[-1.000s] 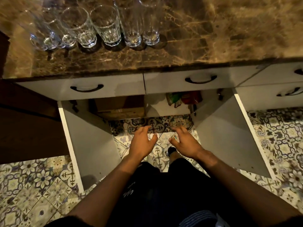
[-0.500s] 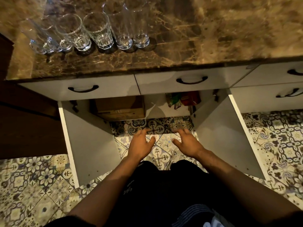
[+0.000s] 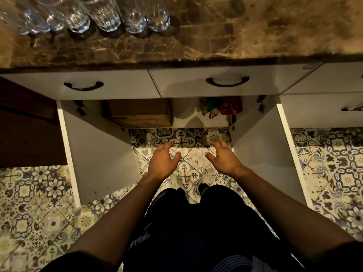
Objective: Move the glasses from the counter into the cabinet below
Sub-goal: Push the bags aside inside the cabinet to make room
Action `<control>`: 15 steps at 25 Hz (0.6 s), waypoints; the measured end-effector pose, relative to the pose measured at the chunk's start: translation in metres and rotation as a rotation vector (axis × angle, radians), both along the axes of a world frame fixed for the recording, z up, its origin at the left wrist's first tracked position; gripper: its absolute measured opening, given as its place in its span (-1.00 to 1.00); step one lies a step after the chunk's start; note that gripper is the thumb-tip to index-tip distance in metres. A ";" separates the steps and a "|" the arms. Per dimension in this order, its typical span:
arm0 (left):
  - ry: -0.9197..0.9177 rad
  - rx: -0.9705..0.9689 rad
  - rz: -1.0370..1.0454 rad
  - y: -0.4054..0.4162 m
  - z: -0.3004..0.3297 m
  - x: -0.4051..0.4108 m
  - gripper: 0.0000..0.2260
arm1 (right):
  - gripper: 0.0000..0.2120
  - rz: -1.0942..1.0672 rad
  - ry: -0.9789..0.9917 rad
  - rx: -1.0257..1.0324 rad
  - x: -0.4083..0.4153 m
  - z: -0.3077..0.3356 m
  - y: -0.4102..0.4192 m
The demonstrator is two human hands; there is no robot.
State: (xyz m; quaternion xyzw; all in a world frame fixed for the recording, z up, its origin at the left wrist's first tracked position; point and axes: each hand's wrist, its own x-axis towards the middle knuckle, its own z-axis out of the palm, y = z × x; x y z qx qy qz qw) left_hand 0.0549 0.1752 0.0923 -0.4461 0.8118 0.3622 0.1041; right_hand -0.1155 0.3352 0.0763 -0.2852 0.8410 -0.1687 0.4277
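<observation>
Hands, left hand (image 3: 162, 163) and right hand (image 3: 222, 159), hang loosely spread, holding nothing, below glasses (image 3: 110, 14).

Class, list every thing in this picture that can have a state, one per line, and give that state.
Left hand: open, holds nothing.
Right hand: open, holds nothing.
Glasses: upright on the counter.
Left cabinet door: swung open.
Right cabinet door: swung open.
Drawers: closed.
Cardboard box: closed, inside cabinet.
</observation>
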 end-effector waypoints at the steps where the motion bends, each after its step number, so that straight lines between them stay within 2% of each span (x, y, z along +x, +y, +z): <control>1: -0.005 0.002 0.002 -0.001 -0.006 -0.001 -0.56 | -0.45 -0.005 0.003 0.004 -0.001 -0.005 0.000; 10: -0.025 0.011 -0.021 -0.023 -0.083 -0.015 -0.57 | -0.50 -0.228 0.016 0.001 0.004 -0.060 -0.003; 15: -0.009 0.034 -0.019 -0.030 -0.163 -0.028 -0.54 | -0.47 -0.292 0.041 0.036 -0.005 -0.140 -0.002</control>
